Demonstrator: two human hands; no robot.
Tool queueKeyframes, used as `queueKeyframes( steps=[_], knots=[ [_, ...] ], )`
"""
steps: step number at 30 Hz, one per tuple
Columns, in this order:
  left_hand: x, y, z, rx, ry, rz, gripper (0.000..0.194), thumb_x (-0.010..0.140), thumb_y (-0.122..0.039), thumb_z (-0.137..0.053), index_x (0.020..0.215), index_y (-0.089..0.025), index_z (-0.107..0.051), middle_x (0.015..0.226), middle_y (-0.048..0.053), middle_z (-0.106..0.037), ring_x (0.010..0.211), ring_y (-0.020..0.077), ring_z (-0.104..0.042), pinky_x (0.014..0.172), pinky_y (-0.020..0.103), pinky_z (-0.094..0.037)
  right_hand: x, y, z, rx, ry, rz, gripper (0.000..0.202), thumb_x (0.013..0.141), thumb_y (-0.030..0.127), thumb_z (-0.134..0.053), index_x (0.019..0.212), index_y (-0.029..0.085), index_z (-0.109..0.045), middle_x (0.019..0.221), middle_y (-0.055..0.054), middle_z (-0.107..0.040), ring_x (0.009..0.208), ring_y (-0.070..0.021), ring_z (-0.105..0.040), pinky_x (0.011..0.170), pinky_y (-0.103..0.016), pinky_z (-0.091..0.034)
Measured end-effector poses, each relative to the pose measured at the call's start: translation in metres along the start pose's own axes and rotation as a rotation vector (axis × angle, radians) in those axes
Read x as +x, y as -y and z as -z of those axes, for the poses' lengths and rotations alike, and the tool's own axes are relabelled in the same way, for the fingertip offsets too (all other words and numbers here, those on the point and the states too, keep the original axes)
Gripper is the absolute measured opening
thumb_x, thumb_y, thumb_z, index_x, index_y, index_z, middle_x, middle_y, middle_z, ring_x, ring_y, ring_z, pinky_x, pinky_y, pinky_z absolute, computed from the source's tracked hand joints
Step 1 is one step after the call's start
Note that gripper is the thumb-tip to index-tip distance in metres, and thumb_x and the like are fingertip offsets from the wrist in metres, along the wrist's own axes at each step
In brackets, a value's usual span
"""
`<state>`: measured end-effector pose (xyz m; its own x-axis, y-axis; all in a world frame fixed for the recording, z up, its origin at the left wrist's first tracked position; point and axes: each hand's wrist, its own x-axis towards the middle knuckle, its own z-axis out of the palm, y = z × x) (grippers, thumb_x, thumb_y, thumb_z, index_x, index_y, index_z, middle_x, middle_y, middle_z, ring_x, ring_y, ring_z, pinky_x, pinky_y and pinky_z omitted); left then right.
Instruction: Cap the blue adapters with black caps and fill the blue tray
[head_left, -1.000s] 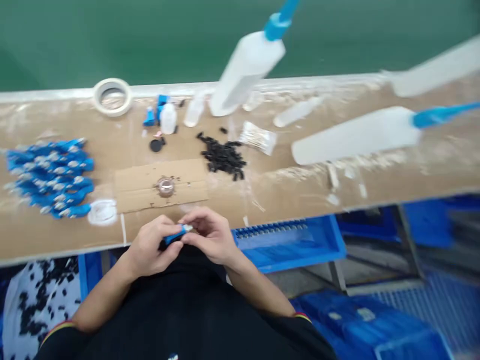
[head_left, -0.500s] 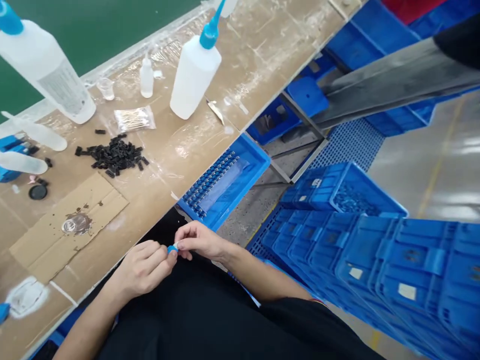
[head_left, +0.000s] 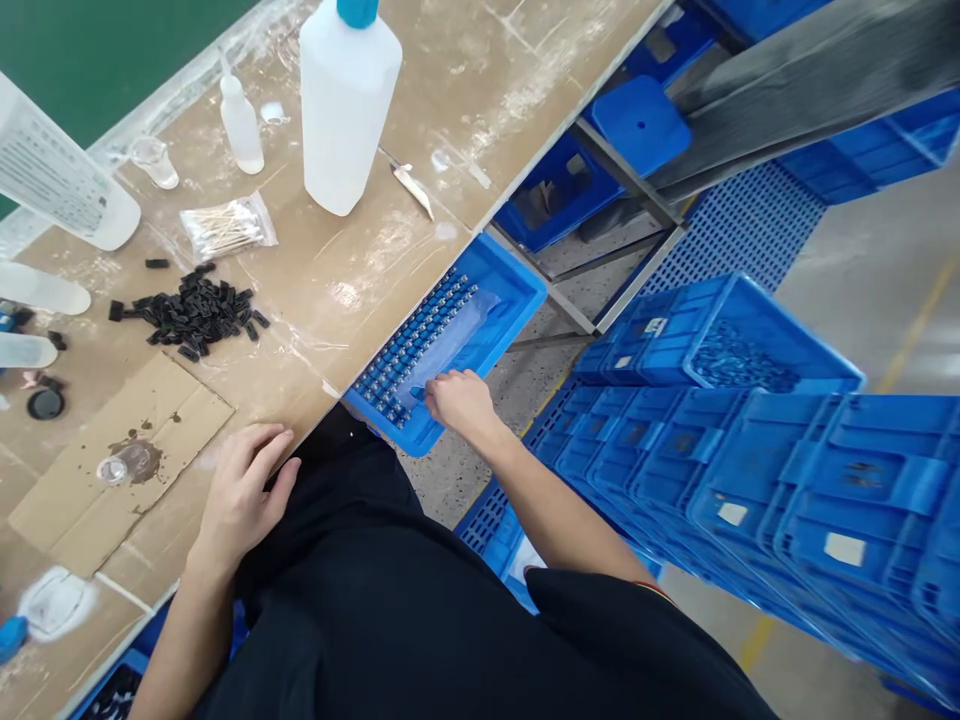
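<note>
My right hand (head_left: 459, 400) is over the near end of a blue tray (head_left: 510, 290), its fingers closed on a small blue part (head_left: 418, 393). Rows of small blue parts with metallic ends (head_left: 420, 335) stand in that tray, beside a clear plastic sheet (head_left: 454, 335). My left hand (head_left: 244, 490) rests at the table edge, thumb apart from the fingers and nothing in it. Close to it lies a piece of cardboard (head_left: 172, 400) with a small clear cup (head_left: 112, 470) and dark wet spots. Farther up the table is a pile of small black parts (head_left: 196, 312).
A bag of cotton swabs (head_left: 227, 227), a small dropper bottle (head_left: 240, 120), a large white bottle (head_left: 349, 110) and a white-handled blade (head_left: 412, 190) are on the table (head_left: 300, 290). Stacked blue crates (head_left: 675, 450) stand at the right, beyond a metal table leg (head_left: 577, 305).
My hands have parted. The right one has carried the small blue part to the tray, while the left has let go of it and moved to the table edge. The view has shifted too.
</note>
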<state>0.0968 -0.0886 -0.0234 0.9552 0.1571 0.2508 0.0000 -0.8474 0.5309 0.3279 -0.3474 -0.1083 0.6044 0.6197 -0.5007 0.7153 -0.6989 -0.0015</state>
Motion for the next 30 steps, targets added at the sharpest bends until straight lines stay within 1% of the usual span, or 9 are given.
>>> queueKeyframes(
  steps=[4,7,10,13,17,19,24,28,30],
  knots=[
    [0.002,-0.002,-0.002,-0.018,-0.004,0.002,0.034,0.088,-0.004,-0.069,0.119,-0.017,-0.063,0.111,0.012,-0.068,0.107,0.0266,-0.065,0.093,0.042,-0.054,0.01,0.012,-0.02,-0.004,0.034,0.009,0.029,0.093,0.022,-0.05,0.087,0.013,-0.077,0.092,-0.016,-0.077,0.094,-0.0256,-0.07,0.079,-0.034,-0.036],
    [0.002,-0.002,-0.002,-0.026,-0.007,0.002,0.032,0.088,-0.002,-0.068,0.116,-0.017,-0.064,0.11,0.012,-0.068,0.106,0.0263,-0.065,0.093,0.042,-0.054,0.015,0.018,-0.033,0.0,0.052,-0.015,0.032,0.094,0.023,-0.047,0.09,0.014,-0.077,0.094,-0.016,-0.078,0.093,-0.0257,-0.071,0.081,-0.035,-0.036],
    [0.002,-0.001,-0.001,-0.032,-0.002,-0.003,0.031,0.088,-0.002,-0.068,0.115,-0.017,-0.064,0.109,0.011,-0.069,0.107,0.0264,-0.065,0.094,0.042,-0.054,0.019,0.023,-0.042,0.007,0.063,-0.039,0.034,0.095,0.023,-0.044,0.09,0.015,-0.078,0.094,-0.015,-0.078,0.093,-0.0246,-0.071,0.084,-0.035,-0.036],
    [0.002,0.0,-0.001,-0.043,0.003,0.0,0.031,0.088,-0.001,-0.068,0.115,-0.016,-0.064,0.109,0.011,-0.069,0.107,0.0261,-0.065,0.094,0.042,-0.054,0.022,0.026,-0.043,0.015,0.077,-0.057,0.034,0.096,0.024,-0.045,0.091,0.017,-0.078,0.092,-0.013,-0.078,0.093,-0.0238,-0.072,0.083,-0.034,-0.037],
    [0.001,-0.001,-0.001,-0.039,0.004,0.003,0.03,0.088,-0.002,-0.068,0.115,-0.016,-0.064,0.109,0.011,-0.069,0.107,0.0261,-0.065,0.094,0.042,-0.054,0.024,0.025,-0.041,0.018,0.109,-0.081,0.028,0.092,0.023,-0.051,0.09,0.018,-0.079,0.086,-0.013,-0.079,0.084,-0.0222,-0.073,0.08,-0.033,-0.039],
    [0.0,-0.001,-0.002,-0.044,0.003,0.001,0.03,0.088,-0.002,-0.068,0.115,-0.016,-0.064,0.109,0.011,-0.069,0.107,0.0263,-0.064,0.094,0.043,-0.054,0.025,0.026,-0.04,0.016,0.106,-0.086,0.029,0.093,0.025,-0.051,0.091,0.018,-0.079,0.088,-0.013,-0.079,0.085,-0.0225,-0.073,0.081,-0.033,-0.04],
    [-0.002,-0.002,-0.001,-0.049,0.024,0.012,0.031,0.09,-0.001,-0.066,0.116,-0.016,-0.063,0.11,0.012,-0.069,0.109,0.0265,-0.063,0.096,0.045,-0.054,0.021,0.03,-0.04,0.009,0.09,-0.073,0.037,0.098,0.026,-0.043,0.094,0.017,-0.079,0.095,-0.015,-0.079,0.092,-0.0241,-0.073,0.087,-0.035,-0.039],
    [-0.003,-0.002,0.0,-0.059,0.033,0.022,0.03,0.091,-0.001,-0.064,0.117,-0.017,-0.062,0.112,0.012,-0.068,0.109,0.0265,-0.063,0.095,0.045,-0.055,0.021,0.031,-0.041,0.022,0.112,-0.062,0.037,0.098,0.026,-0.043,0.094,0.018,-0.079,0.097,-0.014,-0.079,0.094,-0.0241,-0.072,0.088,-0.035,-0.039],
    [-0.003,-0.001,0.0,-0.057,0.035,0.027,0.03,0.091,-0.002,-0.063,0.117,-0.018,-0.062,0.112,0.012,-0.068,0.11,0.0266,-0.063,0.095,0.045,-0.055,0.023,0.029,-0.042,0.035,0.13,-0.064,0.033,0.097,0.025,-0.047,0.093,0.018,-0.079,0.098,-0.013,-0.08,0.095,-0.0232,-0.072,0.088,-0.033,-0.04]
  ],
)
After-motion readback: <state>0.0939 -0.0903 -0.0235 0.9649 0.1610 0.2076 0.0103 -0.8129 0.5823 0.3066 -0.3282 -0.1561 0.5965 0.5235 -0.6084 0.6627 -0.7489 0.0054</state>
